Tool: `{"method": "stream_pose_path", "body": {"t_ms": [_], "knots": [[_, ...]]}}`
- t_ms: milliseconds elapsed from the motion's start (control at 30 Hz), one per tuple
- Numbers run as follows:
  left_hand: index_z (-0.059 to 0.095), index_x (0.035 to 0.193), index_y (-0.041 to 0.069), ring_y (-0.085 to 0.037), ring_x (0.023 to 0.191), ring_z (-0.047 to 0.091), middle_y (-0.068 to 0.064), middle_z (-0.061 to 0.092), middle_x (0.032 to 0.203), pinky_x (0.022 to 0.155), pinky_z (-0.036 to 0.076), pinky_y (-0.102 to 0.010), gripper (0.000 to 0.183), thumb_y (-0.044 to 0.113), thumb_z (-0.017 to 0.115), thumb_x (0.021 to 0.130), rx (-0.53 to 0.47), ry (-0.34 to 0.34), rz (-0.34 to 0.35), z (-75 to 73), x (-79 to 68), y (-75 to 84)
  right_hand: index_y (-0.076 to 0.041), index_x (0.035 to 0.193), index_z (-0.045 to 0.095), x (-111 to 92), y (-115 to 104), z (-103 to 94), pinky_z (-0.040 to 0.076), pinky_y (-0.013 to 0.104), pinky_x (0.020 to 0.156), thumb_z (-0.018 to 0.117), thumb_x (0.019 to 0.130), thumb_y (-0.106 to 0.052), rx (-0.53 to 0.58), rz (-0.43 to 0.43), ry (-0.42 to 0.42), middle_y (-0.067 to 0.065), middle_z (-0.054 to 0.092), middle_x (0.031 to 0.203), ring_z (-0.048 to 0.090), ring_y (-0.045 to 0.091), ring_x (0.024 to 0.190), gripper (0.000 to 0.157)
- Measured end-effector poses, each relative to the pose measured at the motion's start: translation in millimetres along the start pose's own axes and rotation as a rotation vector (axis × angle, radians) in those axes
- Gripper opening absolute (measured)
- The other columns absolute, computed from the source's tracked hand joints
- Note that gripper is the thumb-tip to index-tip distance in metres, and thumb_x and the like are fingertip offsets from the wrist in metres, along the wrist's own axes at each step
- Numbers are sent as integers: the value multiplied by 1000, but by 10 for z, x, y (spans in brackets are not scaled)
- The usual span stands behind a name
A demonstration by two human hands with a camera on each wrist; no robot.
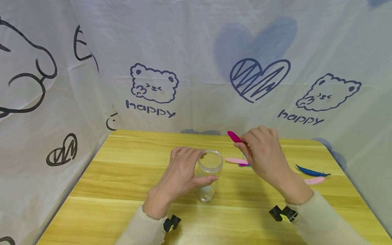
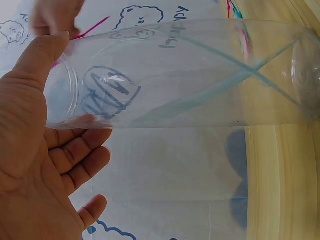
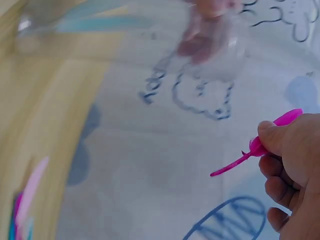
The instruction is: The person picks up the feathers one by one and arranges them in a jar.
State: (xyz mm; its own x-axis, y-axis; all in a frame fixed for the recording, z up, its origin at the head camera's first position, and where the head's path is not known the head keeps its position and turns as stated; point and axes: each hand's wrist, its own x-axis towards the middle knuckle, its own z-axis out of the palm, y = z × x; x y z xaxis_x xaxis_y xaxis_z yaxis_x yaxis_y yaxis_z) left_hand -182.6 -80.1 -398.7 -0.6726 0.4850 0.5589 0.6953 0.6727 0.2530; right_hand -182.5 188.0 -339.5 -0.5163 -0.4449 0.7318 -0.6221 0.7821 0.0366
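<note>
the left hand (image 1: 183, 172) has thumb and fingers curled round a clear jar (image 2: 170, 75), upright between the worktop's (image 1: 122, 190) left and right edges; pale teal feathers (image 2: 210, 93) inside barely show overhead. the right hand (image 1: 264, 158) pinches a magenta feather (image 1: 234, 136) and partly hides a feather cluster (image 1: 235, 161); a blue feather (image 1: 310, 171) lies toward the right edge.

– Left hand (image 1: 183, 172)?
– Grips clear jar (image 1: 210, 186), mouth up, middle of desk (image 1: 116, 177).
– Right hand (image 1: 264, 157)?
– Pinches magenta feather (image 1: 233, 136), seen against back edge.
– Loose ones?
– Pink feather (image 1: 235, 161) beside jar; blue feather (image 1: 311, 172), second pink feather (image 1: 314, 180) near right edge.
</note>
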Motion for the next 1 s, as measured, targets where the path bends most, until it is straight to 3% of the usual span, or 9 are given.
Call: {"method": "stream_pose_path", "body": {"t_ms": [167, 467, 733, 1000], "knots": [[66, 131, 14, -22, 115, 64, 1, 72, 119, 111, 39, -52, 74, 59, 89, 77, -22, -3, -5, -4, 0, -3, -5, 89, 66, 223, -173, -58, 34, 43, 76, 53, 107, -45, 165, -20, 82, 6, 61, 81, 54, 28, 84, 46], [66, 130, 14, -22, 114, 64, 1, 72, 118, 109, 39, -51, 73, 61, 88, 78, -28, -14, -15, -4, 2, 3, -4, 86, 66, 423, -416, -3, 34, 42, 77, 57, 105, -41, 291, -59, 161, 6, 62, 80, 54, 28, 83, 43], [66, 129, 12, -24, 113, 64, 0, 72, 117, 108, 40, -51, 73, 59, 89, 78, -15, 7, 11, 0, -12, -14, -4, 85, 63, 390, -532, 237, 38, 39, 76, 54, 106, -41, 332, -85, 171, 4, 58, 78, 51, 25, 81, 43], [67, 127, 12, -24, 111, 65, -1, 72, 116, 106, 41, -52, 72, 59, 89, 77, -6, 32, 39, 3, -6, -9, -4, 87, 64, 244, -452, 366, 37, 38, 72, 51, 107, -41, 276, -82, 126, 4, 57, 77, 48, 24, 78, 44]]}}
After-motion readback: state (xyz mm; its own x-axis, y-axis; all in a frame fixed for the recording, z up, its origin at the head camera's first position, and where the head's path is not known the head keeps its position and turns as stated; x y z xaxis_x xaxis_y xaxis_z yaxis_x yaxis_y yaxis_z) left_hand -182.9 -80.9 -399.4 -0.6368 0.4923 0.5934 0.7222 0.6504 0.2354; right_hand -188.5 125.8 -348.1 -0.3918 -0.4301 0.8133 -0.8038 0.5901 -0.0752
